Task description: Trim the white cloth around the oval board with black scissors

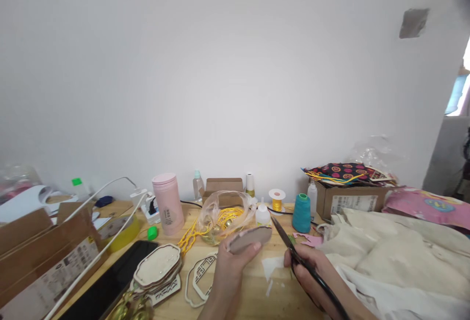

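Between the thumb and fingers of my left hand (pixel 230 275) is a flat, greyish piece with a scalloped edge (pixel 250 239), held tilted above the table. My right hand (pixel 318 275) grips a pair of dark scissors (pixel 284 235), their blades pointing up and toward the left, apart from the piece. White scraps (pixel 273 265) lie on the wood below, between both hands. Beside my left wrist lies a thin cut-out wooden frame (pixel 194 281). Further left is a stack of pale scalloped wooden plates (pixel 158 266).
A pink tumbler (pixel 168 207), a plastic bag with yellow cords (pixel 223 217), a white glue bottle (pixel 263 214) and a teal thread cone (pixel 301 214) stand behind. Cream cloth (pixel 396 246) covers the right side. A cardboard box (pixel 47 261) and black phone (pixel 113 281) sit left.
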The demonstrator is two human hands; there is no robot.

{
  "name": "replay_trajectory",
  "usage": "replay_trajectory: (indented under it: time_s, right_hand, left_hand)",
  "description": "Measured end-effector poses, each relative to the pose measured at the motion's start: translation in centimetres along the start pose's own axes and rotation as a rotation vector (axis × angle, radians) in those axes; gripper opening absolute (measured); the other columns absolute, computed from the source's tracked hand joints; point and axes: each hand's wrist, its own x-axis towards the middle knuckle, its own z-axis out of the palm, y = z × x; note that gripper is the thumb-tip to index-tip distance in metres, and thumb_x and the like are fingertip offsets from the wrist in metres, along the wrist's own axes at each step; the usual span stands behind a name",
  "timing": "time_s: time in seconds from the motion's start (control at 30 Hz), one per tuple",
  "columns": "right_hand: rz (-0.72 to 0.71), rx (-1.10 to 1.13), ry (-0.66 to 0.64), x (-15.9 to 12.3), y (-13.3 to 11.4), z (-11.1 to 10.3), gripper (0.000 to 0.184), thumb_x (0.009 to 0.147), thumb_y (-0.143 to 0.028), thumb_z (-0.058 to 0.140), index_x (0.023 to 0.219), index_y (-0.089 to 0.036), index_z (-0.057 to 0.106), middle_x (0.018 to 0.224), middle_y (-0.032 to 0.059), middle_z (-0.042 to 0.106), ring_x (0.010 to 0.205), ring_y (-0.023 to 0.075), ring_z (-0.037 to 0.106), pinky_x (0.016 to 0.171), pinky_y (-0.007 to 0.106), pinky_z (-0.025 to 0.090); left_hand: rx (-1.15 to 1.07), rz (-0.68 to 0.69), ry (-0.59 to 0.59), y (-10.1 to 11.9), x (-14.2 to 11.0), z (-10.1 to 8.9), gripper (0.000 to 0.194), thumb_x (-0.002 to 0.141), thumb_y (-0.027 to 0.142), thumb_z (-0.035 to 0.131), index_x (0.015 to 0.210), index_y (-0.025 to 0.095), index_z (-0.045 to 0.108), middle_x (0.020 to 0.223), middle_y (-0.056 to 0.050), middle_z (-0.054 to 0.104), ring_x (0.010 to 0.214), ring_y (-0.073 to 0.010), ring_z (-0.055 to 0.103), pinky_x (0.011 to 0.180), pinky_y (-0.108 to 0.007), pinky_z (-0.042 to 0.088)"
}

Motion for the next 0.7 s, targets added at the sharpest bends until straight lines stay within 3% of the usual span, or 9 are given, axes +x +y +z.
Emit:
replay_trajectory:
  time_s: [0.1, 0.2, 0.27, 0.33, 0.43, 0.53, 0.6, 0.7]
  right_hand:
    - [0.055, 0.231, 0.044, -0.1, 0.7, 0.8, 0.045, 0.078, -0.062, 0.038, 0.081, -0.018, 0.049, 0.047, -0.0066, 0.039, 0.033, 0.0059, 0.028, 0.031, 0.018, 0.022]
    - [-0.022, 0.376, 0.059, 0.0, 1.3, 1.6, 0.038, 0.079, -0.055, 0.044, 0.078, -0.017, 0.049, 0.046, -0.0054, 0.044, 0.032, 0.0058, 0.034, 0.031, 0.017, 0.025]
    - [-0.031, 0.403, 0.073, 0.1, 1.2, 1.9, 0.035, 0.075, -0.051, 0.054, 0.068, -0.017, 0.047, 0.043, -0.0057, 0.043, 0.033, 0.0061, 0.037, 0.032, 0.017, 0.026]
    - [0.012, 0.427, 0.099, 0.3, 0.9, 1.9, 0.034, 0.07, -0.046, 0.062, 0.063, -0.018, 0.045, 0.041, -0.0066, 0.042, 0.034, 0.0059, 0.038, 0.033, 0.016, 0.027]
    - [0.057, 0.463, 0.159, 0.4, 0.3, 1.6, 0.034, 0.066, -0.042, 0.067, 0.062, -0.017, 0.044, 0.042, -0.0071, 0.041, 0.036, 0.0056, 0.037, 0.035, 0.016, 0.028]
    - [0.075, 0.492, 0.211, 0.4, 0.2, 1.4, 0.034, 0.064, -0.041, 0.068, 0.062, -0.018, 0.043, 0.042, -0.0082, 0.039, 0.036, 0.0056, 0.035, 0.035, 0.017, 0.028]
    - [0.076, 0.484, 0.239, 0.4, 0.3, 1.4, 0.035, 0.064, -0.04, 0.069, 0.063, -0.018, 0.042, 0.044, -0.0084, 0.04, 0.037, 0.0056, 0.035, 0.035, 0.017, 0.028]
    - [0.091, 0.421, 0.264, 0.4, 0.4, 1.4, 0.035, 0.066, -0.041, 0.067, 0.064, -0.019, 0.041, 0.045, -0.0084, 0.039, 0.039, 0.0061, 0.036, 0.037, 0.017, 0.028]
  left_hand:
    - [0.265, 0.386, -0.052, -0.4, 0.6, -0.7, 0.011, 0.064, 0.02, 0.069, 0.073, 0.026, 0.072, 0.095, -0.006, 0.068, 0.092, -0.0225, 0.059, 0.081, -0.035, 0.046]
    - [0.606, 0.775, -0.101, -0.8, 0.8, -1.2, 0.019, 0.069, 0.019, 0.064, 0.081, 0.032, 0.07, 0.102, -0.007, 0.065, 0.099, -0.0251, 0.055, 0.084, -0.044, 0.043]
    - [0.833, 0.92, -0.133, -1.1, 0.6, -1.2, 0.025, 0.071, 0.016, 0.061, 0.087, 0.035, 0.069, 0.107, -0.007, 0.062, 0.105, -0.0261, 0.05, 0.088, -0.05, 0.038]
    - [0.952, 0.958, -0.147, -1.2, 0.3, -1.1, 0.03, 0.072, 0.014, 0.06, 0.091, 0.035, 0.067, 0.116, -0.006, 0.056, 0.112, -0.0268, 0.043, 0.092, -0.052, 0.033]
    - [0.896, 0.813, -0.11, -1.2, -0.2, -0.5, 0.037, 0.073, 0.013, 0.057, 0.101, 0.036, 0.062, 0.132, -0.004, 0.041, 0.121, -0.0268, 0.034, 0.096, -0.049, 0.031]
    - [0.564, 0.415, -0.123, -1.1, -0.8, 0.3, 0.067, 0.068, 0.018, 0.063, 0.127, 0.036, 0.037, 0.139, -0.007, 0.031, 0.122, -0.0273, 0.035, 0.096, -0.043, 0.033]
    - [0.182, 0.135, -0.216, -1.0, -1.1, 0.9, 0.091, 0.06, 0.024, 0.07, 0.135, 0.031, 0.02, 0.135, -0.011, 0.038, 0.117, -0.0288, 0.042, 0.094, -0.041, 0.037]
    - [-0.27, -0.169, -0.338, -0.9, -1.4, 1.7, 0.092, 0.051, 0.025, 0.075, 0.132, 0.022, 0.031, 0.121, -0.014, 0.054, 0.108, -0.031, 0.05, 0.09, -0.04, 0.04]
